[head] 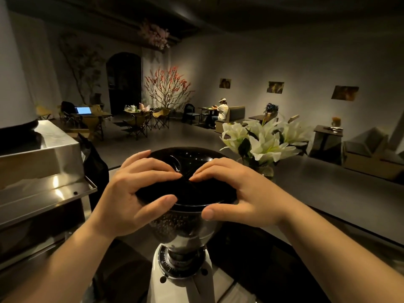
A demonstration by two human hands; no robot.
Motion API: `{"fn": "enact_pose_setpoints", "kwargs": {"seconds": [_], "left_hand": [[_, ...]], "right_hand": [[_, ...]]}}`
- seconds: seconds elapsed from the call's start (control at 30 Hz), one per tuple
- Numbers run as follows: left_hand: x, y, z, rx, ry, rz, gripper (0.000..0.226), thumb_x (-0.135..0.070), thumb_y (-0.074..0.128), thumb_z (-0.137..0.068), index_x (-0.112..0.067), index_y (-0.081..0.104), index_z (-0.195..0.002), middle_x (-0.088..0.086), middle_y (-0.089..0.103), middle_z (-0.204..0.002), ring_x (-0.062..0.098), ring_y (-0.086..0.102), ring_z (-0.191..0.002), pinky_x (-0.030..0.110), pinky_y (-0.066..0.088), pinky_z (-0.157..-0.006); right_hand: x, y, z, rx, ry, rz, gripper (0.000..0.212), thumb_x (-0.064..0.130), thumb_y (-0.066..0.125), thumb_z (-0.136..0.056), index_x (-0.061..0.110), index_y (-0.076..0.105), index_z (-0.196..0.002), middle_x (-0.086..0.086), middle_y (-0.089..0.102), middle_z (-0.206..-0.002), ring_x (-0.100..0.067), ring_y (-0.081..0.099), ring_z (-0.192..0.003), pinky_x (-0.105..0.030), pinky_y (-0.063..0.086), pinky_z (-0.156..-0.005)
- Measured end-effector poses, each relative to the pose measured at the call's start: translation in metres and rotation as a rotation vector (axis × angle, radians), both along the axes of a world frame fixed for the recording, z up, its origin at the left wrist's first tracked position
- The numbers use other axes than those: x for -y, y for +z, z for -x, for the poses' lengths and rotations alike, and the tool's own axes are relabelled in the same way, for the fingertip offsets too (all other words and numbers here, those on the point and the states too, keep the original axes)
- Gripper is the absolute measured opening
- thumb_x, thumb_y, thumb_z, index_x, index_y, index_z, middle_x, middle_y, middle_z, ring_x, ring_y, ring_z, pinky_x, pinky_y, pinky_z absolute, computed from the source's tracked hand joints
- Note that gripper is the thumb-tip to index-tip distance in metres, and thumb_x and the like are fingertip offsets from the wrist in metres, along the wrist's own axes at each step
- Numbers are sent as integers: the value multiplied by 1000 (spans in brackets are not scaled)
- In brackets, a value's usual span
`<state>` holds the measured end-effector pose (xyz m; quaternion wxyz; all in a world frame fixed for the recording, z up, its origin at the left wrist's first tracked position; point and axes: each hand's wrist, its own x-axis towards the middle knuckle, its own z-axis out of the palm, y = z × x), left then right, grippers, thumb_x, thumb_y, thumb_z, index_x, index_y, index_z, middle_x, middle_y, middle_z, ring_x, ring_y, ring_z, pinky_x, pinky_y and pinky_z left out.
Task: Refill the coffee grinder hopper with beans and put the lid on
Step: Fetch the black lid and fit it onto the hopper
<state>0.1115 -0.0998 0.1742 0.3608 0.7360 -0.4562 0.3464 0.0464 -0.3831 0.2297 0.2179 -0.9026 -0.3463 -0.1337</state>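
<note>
My left hand (133, 189) and right hand (238, 189) grasp the lid (192, 158) on the hopper (181, 226); uneven pressing could seat it crooked.

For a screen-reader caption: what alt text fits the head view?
Two bare hands, left hand and right hand, press a black lid onto a coffee grinder's clear hopper filled with beans. White lilies stand right of it on the counter, with a dim café behind.

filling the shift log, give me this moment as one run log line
step: seating lid | left hand: on lid | right hand: on lid | hopper: beans inside
</note>
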Motion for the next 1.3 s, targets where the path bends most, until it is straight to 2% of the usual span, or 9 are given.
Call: {"fn": "enact_pose_setpoints", "kwargs": {"seconds": [0.2, 0.43, 0.63, 0.77, 0.83, 0.9, 1.0, 1.17, 1.3], "left_hand": [[7, 9, 3, 14, 3, 136, 37, -60, 64, -99, -28, 75, -112, -9, 77, -110, 6, 74, -107, 45, 47, -115], [5, 1, 3, -39, -16, 167, 54, -68, 54, -102, -22, 75, -122, -2, 74, -121, 18, 70, -118, 47, 55, -100], [39, -32, 11, -114, 113, 568, 74, -67, 37, -108, -5, 58, -141, 16, 58, -146, 27, 54, -142, 35, 42, -118], [44, -40, 12, -172, 116, 673, 58, -51, 35, -112, -6, 58, -140, 15, 58, -149, 24, 52, -144, 29, 39, -118], [43, -40, 11, -183, 91, 696, 43, -34, 38, -109, -7, 61, -134, 16, 61, -143, 23, 56, -139, 28, 41, -114], [44, -40, 11, -179, 86, 704, 36, -25, 39, -105, -9, 63, -126, 16, 64, -132, 26, 60, -131, 34, 46, -110], [46, -37, 12, -182, 87, 732, 28, -24, 40, -102, -17, 65, -114, 15, 66, -121, 27, 63, -123, 36, 48, -108], [50, -41, 10, -185, 109, 724, 42, -23, 36, -101, -2, 64, -124, 14, 62, -139, 27, 55, -140, 33, 42, -115], [50, -43, 9, -195, 85, 756, 43, -23, 35, -101, -2, 64, -125, 15, 62, -142, 28, 55, -140, 37, 44, -115]], "right_hand": [[2, -8, -4, 30, 8, -101, 55, 53, 82, -91, 33, 71, -141, 19, 66, -138, -8, 58, -138, -42, 54, -110], [0, -15, -1, 52, -5, -147, 53, 55, 80, -91, 32, 73, -138, 19, 68, -133, -10, 62, -133, -43, 56, -105], [-18, -6, 13, 10, -116, -130, 59, 72, 78, -84, 42, 74, -135, 25, 65, -128, -2, 58, -129, -38, 55, -104], [-69, -25, 26, 411, -351, 26, 67, 87, 51, -89, 37, 80, -123, 18, 73, -106, -6, 64, -101, -35, 57, -79], [-78, -18, 16, 508, -324, 123, 68, 86, 47, -92, 32, 83, -112, 12, 73, -95, -12, 65, -87, -36, 56, -68], [-53, 4, -2, 326, -99, 122, 60, 79, 64, -90, 32, 82, -121, 12, 73, -105, -9, 67, -97, -39, 59, -77], [-11, 18, -18, 7, 140, -5, 58, 49, 89, -84, 23, 78, -135, 8, 74, -132, -12, 67, -126, -44, 56, -105], [-15, -14, -12, 173, 16, -142, 58, 70, 75, -84, 37, 78, -131, 26, 74, -131, -5, 58, -139, -48, 49, -112], [-60, -25, 9, 364, -328, -73, 66, 89, 53, -87, 41, 80, -123, 25, 77, -118, -3, 63, -123, -44, 56, -97]]}}
